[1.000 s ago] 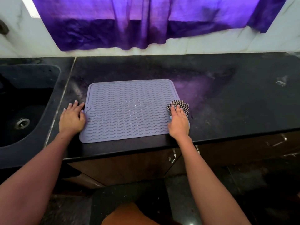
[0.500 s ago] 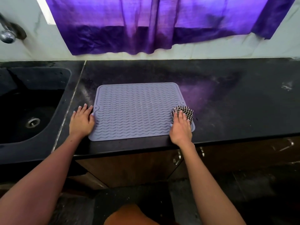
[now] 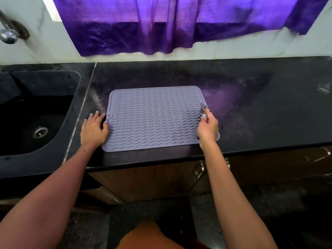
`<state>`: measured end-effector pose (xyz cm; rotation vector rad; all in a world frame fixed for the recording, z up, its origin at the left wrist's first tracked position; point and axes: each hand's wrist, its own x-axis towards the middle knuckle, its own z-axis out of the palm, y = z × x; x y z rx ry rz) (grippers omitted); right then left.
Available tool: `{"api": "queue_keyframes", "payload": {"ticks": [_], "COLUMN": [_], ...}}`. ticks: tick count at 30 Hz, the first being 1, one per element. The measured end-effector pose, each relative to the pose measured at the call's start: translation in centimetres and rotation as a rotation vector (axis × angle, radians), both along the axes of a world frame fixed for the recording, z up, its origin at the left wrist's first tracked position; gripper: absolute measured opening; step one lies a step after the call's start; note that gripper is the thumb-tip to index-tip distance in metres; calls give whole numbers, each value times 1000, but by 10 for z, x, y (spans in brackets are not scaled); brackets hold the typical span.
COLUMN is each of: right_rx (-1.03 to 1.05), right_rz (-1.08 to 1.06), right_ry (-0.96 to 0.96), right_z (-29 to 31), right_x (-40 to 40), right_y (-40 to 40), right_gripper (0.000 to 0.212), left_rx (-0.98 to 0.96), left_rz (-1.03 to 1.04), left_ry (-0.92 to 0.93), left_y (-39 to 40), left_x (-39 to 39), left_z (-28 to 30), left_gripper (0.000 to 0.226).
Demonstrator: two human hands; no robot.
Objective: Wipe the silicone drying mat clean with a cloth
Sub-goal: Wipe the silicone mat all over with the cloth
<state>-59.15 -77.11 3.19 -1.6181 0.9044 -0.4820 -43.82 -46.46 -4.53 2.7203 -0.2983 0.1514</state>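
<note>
A lavender rectangular silicone drying mat with wavy ridges (image 3: 154,117) lies flat on the black stone counter (image 3: 251,112), long axis left to right. The right hand (image 3: 208,127), turned on edge at the mat's right side, pinches a bunched black-and-white checked cloth (image 3: 203,109) between curled fingers. The left hand (image 3: 93,130) rests flat, fingers straight, thumb touching the mat's left edge.

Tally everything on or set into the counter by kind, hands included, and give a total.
Hands: 2, left hand and right hand
Silicone mat: 1
Checked cloth: 1
Sink: 1
Total: 5
</note>
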Motion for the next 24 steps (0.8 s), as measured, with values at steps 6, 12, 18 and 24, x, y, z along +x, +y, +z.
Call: {"api": "queue_keyframes", "payload": {"ticks": [6,12,18,24], "right_rx": [-816,-904,-474,-174], "right_rz": [596,625,461,214], "right_ry": [491,457,164,79], "right_z": [-45,-57,-45,-12], "right_x": [0,3,4,27], "right_y": [59,50,40,62], "right_gripper": [63,58,46,45], "left_rx": [-12,-12,2,3], "left_rz": [2,8,3,-11], "left_ry": [-6,-25,-17,6], "left_y": [1,-1,0,3], "left_x": [1,1,1,1], "left_z": [-2,-2,-2,-1], "left_gripper": [64,62,63,63]}}
